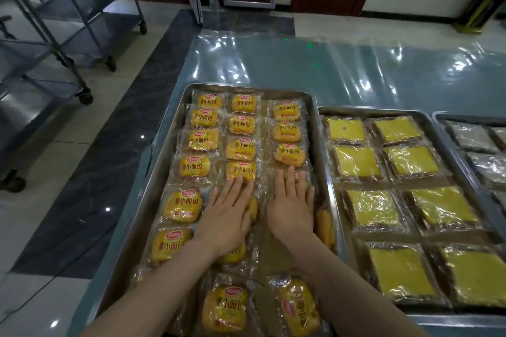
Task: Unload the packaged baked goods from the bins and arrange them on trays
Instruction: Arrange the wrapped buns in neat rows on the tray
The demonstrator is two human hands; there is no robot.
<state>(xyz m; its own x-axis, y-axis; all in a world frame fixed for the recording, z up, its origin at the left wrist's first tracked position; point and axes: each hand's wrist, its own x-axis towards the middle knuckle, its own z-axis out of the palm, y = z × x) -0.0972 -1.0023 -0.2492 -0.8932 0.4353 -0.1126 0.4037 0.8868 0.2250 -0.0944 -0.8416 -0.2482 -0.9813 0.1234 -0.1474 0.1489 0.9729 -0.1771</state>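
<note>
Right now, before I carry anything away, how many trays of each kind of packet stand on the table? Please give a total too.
Small bread packets: 1 tray, the left tray
Yellow square packets: 1 tray, the middle tray, holding 8
Grey packets: 1 tray, the right tray, cut off by the picture's edge
Total: 3 trays

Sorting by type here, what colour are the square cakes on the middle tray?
Square cakes: yellow tops, dark brown edges; head view.
</note>
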